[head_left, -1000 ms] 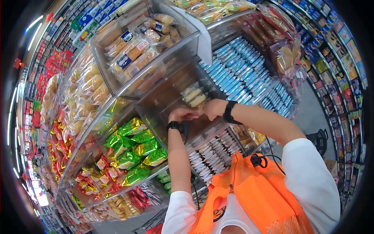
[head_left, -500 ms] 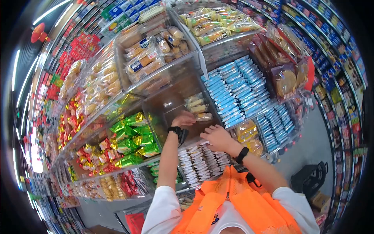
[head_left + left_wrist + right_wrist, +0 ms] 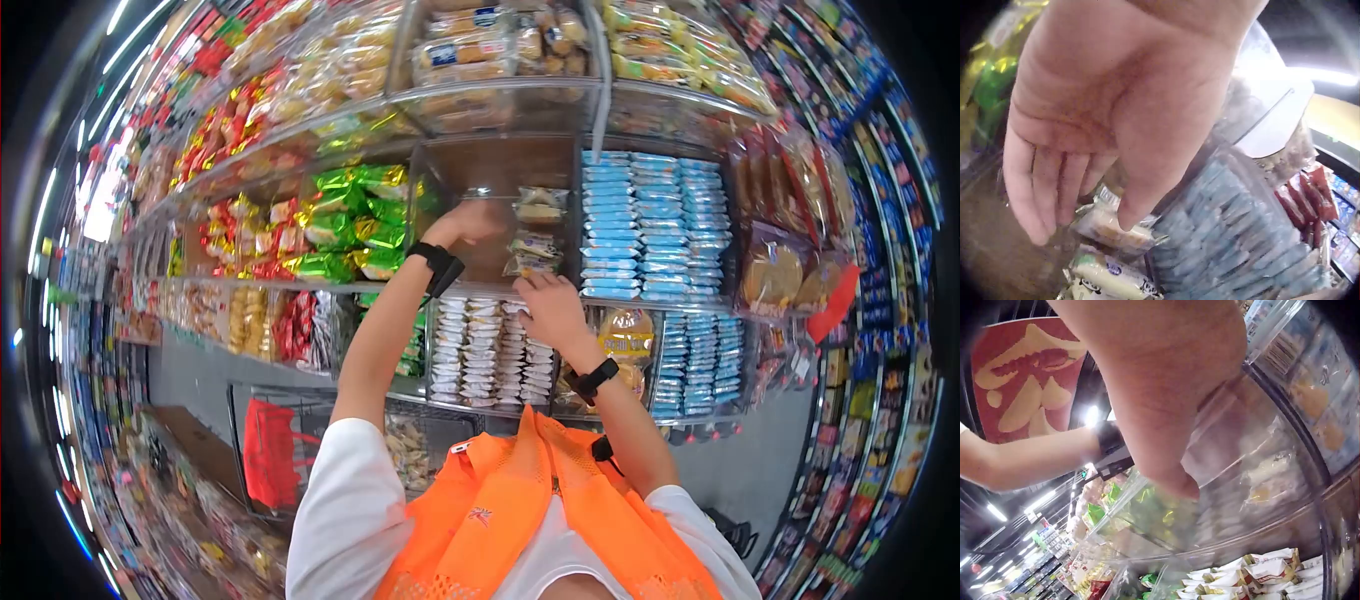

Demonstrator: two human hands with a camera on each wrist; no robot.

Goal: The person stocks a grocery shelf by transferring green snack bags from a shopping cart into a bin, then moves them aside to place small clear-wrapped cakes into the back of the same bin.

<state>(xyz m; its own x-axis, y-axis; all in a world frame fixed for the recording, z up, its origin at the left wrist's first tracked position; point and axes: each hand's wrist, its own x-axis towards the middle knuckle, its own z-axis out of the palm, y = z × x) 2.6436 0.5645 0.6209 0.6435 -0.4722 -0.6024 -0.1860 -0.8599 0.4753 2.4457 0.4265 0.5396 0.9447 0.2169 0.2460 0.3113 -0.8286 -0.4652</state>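
Small cakes in clear wrappers lie along the right side of a brown-floored bin in the head view. One wrapped cake lies farther back; other packs lie nearer the front wall. My left hand, blurred, is over the bin left of the packs. In the left wrist view its fingers hang loose with nothing held, and the thumb overlaps a wrapped cake. At the front wall, my right hand has its fingers reaching over onto the nearest pack. The right wrist view shows its thumb; its other fingers are hidden.
Blue-wrapped packs fill the bin to the right, green packs the one to the left. White packs stand below the front wall. A raised clear-walled shelf runs behind. A red bag hangs by a cart.
The hands, together at the packs a second ago, have parted: left to the bin's left, right to its front wall. A gap now shows between the packs. The head view has turned.
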